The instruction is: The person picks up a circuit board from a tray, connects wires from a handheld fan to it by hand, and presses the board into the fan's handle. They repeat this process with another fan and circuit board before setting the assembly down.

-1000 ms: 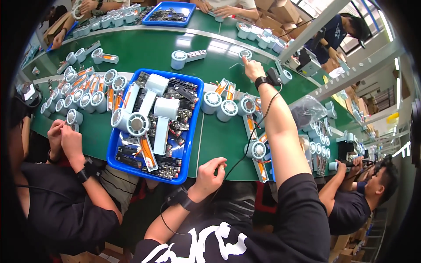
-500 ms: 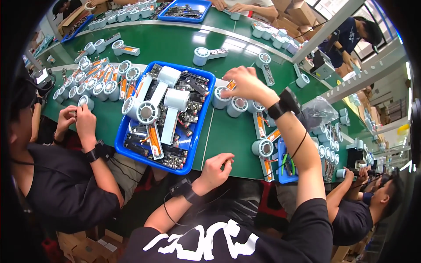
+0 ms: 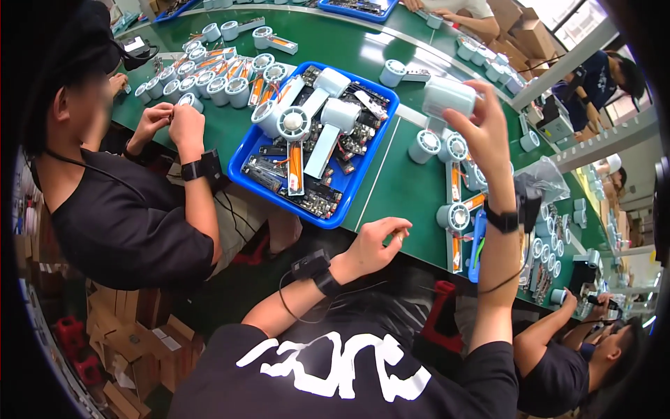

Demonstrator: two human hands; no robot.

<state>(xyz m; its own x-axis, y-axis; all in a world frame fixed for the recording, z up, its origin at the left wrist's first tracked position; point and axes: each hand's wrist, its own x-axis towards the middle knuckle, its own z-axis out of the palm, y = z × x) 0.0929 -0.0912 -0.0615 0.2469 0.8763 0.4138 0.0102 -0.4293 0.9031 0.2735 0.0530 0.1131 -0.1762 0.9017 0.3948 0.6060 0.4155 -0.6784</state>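
Observation:
My right hand [image 3: 486, 129] holds up a light-blue handheld fan [image 3: 449, 98] by its round head, above the right part of the bench. Just below it stand several more half-built fans [image 3: 426, 146], some with open handles showing orange batteries. My left hand [image 3: 379, 246] is closed in a pinch at the near edge of the bench. Whatever its fingertips hold, if anything, is too small to make out. Left of both hands, a blue tray [image 3: 354, 214] carries dark circuit boards [image 3: 322, 202] with several light-blue fans lying on top.
A co-worker [image 3: 139, 202] sits at my left, hands at a group of fans [image 3: 209, 84] on the green bench [image 3: 380, 185]. Another blue tray [image 3: 479, 244] lies beside my right forearm. A clear plastic bag [image 3: 546, 178] and a metal post [image 3: 558, 73] are farther right.
My right hand has lifted a fan off the bench and holds it up. My left hand stays pinched near the edge. The view has turned left, so the bench appears shifted right.

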